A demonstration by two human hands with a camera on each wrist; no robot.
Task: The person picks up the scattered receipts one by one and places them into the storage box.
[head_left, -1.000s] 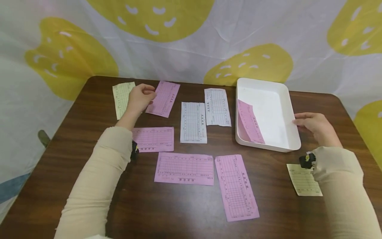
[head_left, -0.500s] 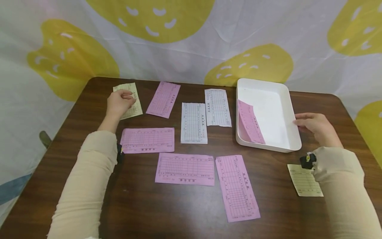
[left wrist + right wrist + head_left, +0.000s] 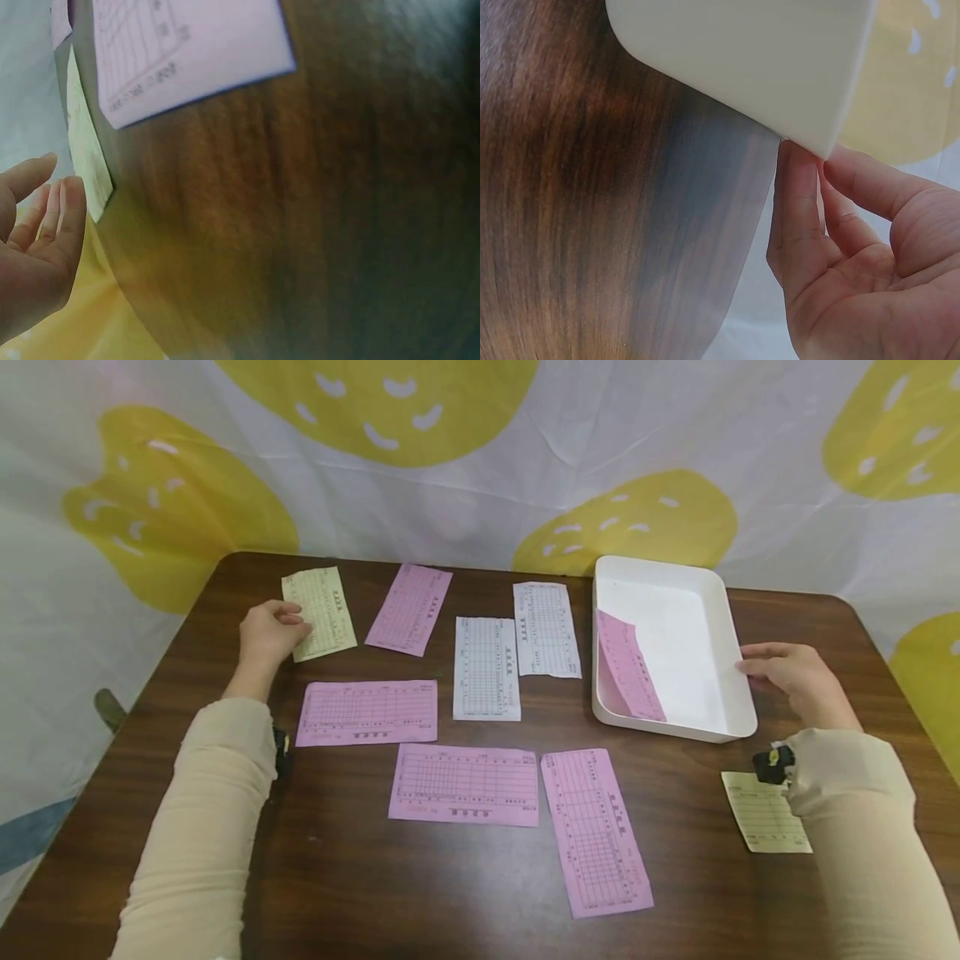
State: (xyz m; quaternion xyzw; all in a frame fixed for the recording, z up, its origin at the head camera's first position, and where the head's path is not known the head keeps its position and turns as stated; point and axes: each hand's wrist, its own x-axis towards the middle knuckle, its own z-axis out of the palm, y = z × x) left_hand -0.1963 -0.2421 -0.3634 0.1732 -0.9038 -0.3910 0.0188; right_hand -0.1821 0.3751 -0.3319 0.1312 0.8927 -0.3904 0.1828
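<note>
In the head view my left hand (image 3: 273, 633) is at the left edge of a yellow paper slip (image 3: 324, 614) on the table. The left wrist view shows its thumb and fingers apart, with nothing between them and the yellow slip (image 3: 86, 142) beyond the fingertips. My right hand (image 3: 795, 677) holds the right side of a white tray (image 3: 738, 693). Up close, the thumb and fingers of the right hand (image 3: 855, 240) pinch the tray's edge (image 3: 757, 67). A pink slip (image 3: 630, 664) leans against the left wall inside the tray.
Pink slips (image 3: 408, 610) (image 3: 367, 712) (image 3: 463, 785) (image 3: 597, 833) and two white slips (image 3: 486, 668) (image 3: 547, 629) lie spread on the brown table (image 3: 420, 885). Another yellow slip (image 3: 763, 814) lies partly under the right sleeve in view. A patterned cloth (image 3: 465, 510) hangs behind the table.
My left hand has moved left from beside the far pink slip, across the yellow slip to its left edge, uncovering most of it. My right hand and the tray have stayed in place.
</note>
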